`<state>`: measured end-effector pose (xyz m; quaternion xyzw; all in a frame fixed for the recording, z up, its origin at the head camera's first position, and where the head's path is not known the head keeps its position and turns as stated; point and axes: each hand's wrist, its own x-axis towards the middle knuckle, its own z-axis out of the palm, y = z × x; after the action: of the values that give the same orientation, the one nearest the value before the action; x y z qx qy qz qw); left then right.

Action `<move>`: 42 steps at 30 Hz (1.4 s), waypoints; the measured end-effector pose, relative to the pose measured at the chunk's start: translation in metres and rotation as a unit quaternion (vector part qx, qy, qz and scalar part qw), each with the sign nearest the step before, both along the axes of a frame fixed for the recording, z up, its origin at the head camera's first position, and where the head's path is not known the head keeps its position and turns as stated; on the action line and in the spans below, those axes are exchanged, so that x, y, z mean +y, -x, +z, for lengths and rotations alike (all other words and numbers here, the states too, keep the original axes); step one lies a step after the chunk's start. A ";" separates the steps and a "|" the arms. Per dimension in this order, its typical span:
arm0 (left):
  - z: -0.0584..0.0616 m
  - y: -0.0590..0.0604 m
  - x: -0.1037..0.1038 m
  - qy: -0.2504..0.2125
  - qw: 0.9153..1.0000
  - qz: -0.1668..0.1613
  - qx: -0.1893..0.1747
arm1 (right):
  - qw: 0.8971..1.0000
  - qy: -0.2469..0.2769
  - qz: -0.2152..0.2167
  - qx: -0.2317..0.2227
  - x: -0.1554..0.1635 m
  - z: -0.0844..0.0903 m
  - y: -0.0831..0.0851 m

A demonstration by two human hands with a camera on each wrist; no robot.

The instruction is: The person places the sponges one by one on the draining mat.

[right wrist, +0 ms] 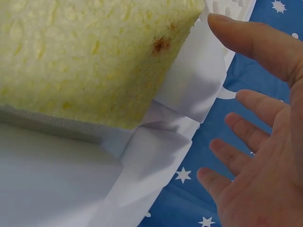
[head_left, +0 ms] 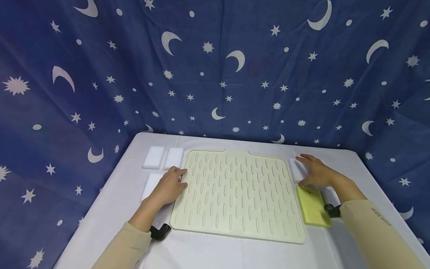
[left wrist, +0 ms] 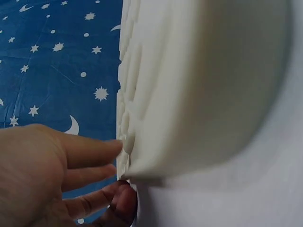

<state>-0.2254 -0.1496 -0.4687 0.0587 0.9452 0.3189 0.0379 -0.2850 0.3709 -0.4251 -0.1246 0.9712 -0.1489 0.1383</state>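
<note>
A cream draining mat (head_left: pixel 240 194) with rows of slim oval ridges lies on the table. My left hand (head_left: pixel 170 185) rests at its left edge, with thumb and forefinger touching the rim; in the left wrist view the fingertips (left wrist: pixel 116 147) meet that edge. My right hand (head_left: pixel 317 172) hovers with spread fingers over a white block (head_left: pixel 297 170) beside the mat's right edge. Just nearer lies a yellow sponge (head_left: pixel 313 207), which shows a brown spot in the right wrist view. Nothing is held in the right hand. Another white block (head_left: pixel 330 195) is partly hidden beneath the right wrist.
Left of the mat lie several white blocks, a far-left one (head_left: pixel 153 157), one beside it (head_left: pixel 174 158) and a nearer one (head_left: pixel 152 185) partly behind my hand. A white cloth covers the table (head_left: pixel 201 250). Behind hangs a blue curtain (head_left: pixel 215 67) with moons and stars.
</note>
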 end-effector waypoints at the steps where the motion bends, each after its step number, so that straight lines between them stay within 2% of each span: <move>1: -0.001 0.000 0.000 0.001 1.000 0.000 0.000 | 1.000 -0.001 0.000 0.000 0.001 -0.001 0.000; 23: -0.012 -0.001 0.001 0.014 1.000 -0.013 0.015 | 1.000 0.007 0.013 -0.006 0.000 -0.005 0.005; 42: -0.011 -0.002 0.000 0.008 1.000 -0.014 0.014 | 1.000 0.005 0.007 0.001 -0.002 -0.010 0.008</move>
<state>-0.2237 -0.1494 -0.4797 0.0763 0.9473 0.3098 0.0301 -0.2934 0.3686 -0.4350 -0.1321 0.9697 -0.1526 0.1379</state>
